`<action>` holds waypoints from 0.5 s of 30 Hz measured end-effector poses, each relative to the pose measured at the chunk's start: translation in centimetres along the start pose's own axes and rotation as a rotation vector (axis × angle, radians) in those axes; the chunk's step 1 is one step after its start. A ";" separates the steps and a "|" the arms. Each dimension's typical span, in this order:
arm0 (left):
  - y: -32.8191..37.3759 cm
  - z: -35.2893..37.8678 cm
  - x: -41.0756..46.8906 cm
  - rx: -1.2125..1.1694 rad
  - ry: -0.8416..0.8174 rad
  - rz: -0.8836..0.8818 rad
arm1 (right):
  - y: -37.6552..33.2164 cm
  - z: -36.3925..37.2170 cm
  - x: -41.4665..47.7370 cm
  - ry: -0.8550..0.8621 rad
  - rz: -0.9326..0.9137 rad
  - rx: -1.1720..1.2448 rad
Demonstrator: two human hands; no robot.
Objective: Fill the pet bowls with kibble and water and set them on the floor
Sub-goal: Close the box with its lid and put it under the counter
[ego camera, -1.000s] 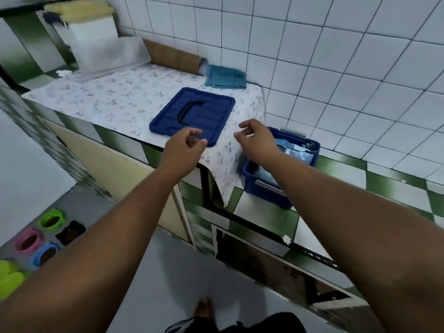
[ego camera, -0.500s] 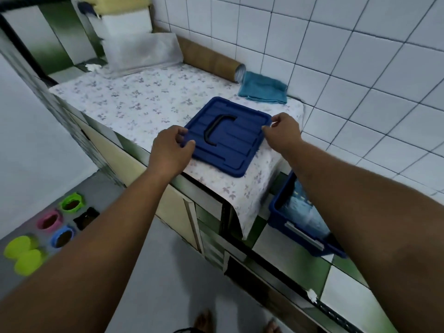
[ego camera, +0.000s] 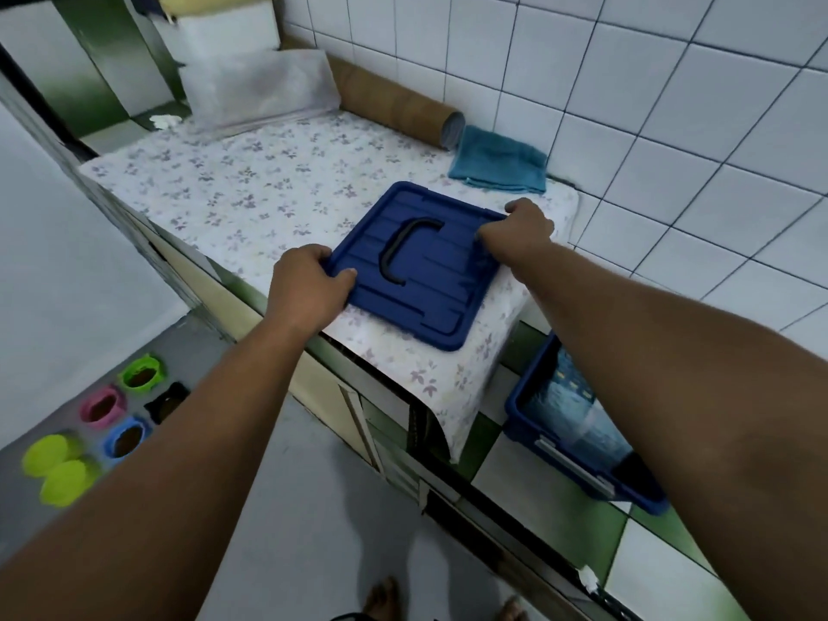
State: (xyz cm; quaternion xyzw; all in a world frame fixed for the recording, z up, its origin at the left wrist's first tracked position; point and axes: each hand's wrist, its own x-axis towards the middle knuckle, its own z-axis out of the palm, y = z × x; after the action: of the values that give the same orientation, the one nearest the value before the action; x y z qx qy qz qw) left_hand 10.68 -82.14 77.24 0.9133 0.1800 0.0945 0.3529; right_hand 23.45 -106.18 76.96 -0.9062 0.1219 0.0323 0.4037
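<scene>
Both hands are on the blue lid (ego camera: 416, 271) now! The left hand (ego camera: 309, 284) is curled round the lid's near-left corner, thumb on top, fingers tucked beneath. The right hand (ego camera: 522, 230) is closed over the far-right corner. A two-corner hold like that makes sense for a wide, flat lid: it should come up level without twisting.

The lid lies flat on the flowered cloth of the counter (ego camera: 251, 195), close to its front edge. Its open blue bin (ego camera: 582, 445), a bag inside, sits just to the right on the lower tiled ledge, so my guess is the lid is going back on.

Half a second ago the hands were only touching the lid's edges; a second ago they hovered short of it, empty. Now they have a proper grip.

Down on the floor (ego camera: 286, 508) at left, the coloured pet bowls (ego camera: 121, 410) are set out, several with dark contents that look like kibble.
</scene>
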 end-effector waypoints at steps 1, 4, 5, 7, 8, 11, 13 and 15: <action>0.4 0.1 -0.2 -0.012 -0.005 0.013 | 0.1 -0.2 -0.1 0.006 0.013 0.063; 1.1 0.8 -0.5 -0.072 -0.008 0.043 | 1.0 -1.0 -0.4 0.045 0.054 0.210; 1.1 1.0 -0.5 -0.110 -0.003 0.034 | 1.4 -1.4 -0.6 0.058 0.064 0.269; 1.4 1.3 -0.6 -0.193 -0.007 0.008 | 2.5 -2.2 -0.8 0.086 0.076 0.388; 1.9 1.5 -0.7 -0.226 -0.015 0.003 | 3.1 -2.8 -1.0 0.090 0.087 0.438; 3.7 2.5 -1.1 -0.249 -0.045 0.047 | 5.2 -5.2 -1.6 0.125 0.145 0.559; 5.0 3.4 -1.5 -0.276 -0.072 0.090 | 6.6 -7.2 -2.3 0.179 0.175 0.605; 6.4 4.7 -2.0 -0.308 -0.114 0.101 | 8.3 -9.3 -2.8 0.220 0.189 0.647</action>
State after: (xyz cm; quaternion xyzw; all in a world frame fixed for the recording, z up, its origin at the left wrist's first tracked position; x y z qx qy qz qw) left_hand 11.95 -90.14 78.05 0.8602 0.0967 0.0865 0.4931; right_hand 18.31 -117.87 77.64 -0.7141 0.2517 -0.0684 0.6497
